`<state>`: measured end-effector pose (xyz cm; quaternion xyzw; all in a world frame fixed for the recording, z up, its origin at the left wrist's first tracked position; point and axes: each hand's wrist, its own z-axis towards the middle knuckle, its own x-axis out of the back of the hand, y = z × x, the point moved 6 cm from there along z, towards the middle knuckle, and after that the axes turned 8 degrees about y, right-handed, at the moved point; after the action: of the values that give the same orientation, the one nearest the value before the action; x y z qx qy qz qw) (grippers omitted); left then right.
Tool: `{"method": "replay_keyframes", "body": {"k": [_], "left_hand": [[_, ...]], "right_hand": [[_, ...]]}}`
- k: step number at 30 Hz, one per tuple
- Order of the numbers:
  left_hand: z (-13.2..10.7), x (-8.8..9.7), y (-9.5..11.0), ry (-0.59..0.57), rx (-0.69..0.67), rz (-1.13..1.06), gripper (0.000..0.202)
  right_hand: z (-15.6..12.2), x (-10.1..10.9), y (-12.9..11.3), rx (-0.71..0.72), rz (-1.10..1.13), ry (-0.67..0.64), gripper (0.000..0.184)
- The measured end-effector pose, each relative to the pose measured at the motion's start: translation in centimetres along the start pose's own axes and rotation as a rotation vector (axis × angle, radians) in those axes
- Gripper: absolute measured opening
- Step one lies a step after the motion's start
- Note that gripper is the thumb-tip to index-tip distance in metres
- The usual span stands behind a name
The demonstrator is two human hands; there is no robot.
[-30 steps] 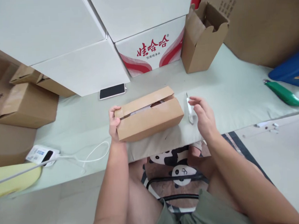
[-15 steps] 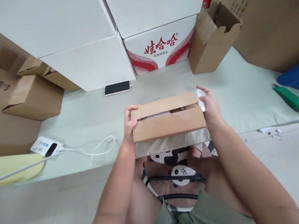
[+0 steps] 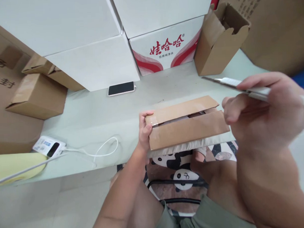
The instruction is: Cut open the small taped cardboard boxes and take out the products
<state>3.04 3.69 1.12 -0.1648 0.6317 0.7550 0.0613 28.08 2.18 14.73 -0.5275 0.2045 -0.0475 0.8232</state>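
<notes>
A brown cardboard box [image 3: 188, 131] lies at the near edge of the table, its top flaps parted by a narrow gap. Clear tape shows at its left end, and something pale and dark inside is mostly hidden. My left hand [image 3: 144, 130] grips that left end, thumb on the near flap and fingers at the far side. Raised close to the camera, my right hand [image 3: 270, 109] is closed around a white utility knife [image 3: 258, 93]. Its blade points left, above the table and beyond the box's right end.
A phone [image 3: 121, 88] lies before stacked white cartons [image 3: 169, 47]. An open brown box [image 3: 215, 54] stands at the back right, more brown boxes [image 3: 39, 95] at the left. A white device [image 3: 49, 147] with a looping cable [image 3: 103, 154] sits at the left near edge.
My right hand has left the box's right end and risen toward the camera with the utility knife. The box and my left hand have shifted right in the view.
</notes>
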Motion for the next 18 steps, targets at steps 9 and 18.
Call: {"method": "replay_keyframes", "body": {"k": [9,18], "left_hand": [[-0.8,-1.4,-0.7,-0.049,0.026,-0.016,0.05],[-0.9,-1.2,0.0,-0.015,-0.103,0.068,0.05]], "right_hand": [[-3.0,-3.6,2.7,-0.067,-0.068,-0.453,0.04],[-4.5,-5.3,0.7,0.206,-0.363,-0.658,0.012]]}}
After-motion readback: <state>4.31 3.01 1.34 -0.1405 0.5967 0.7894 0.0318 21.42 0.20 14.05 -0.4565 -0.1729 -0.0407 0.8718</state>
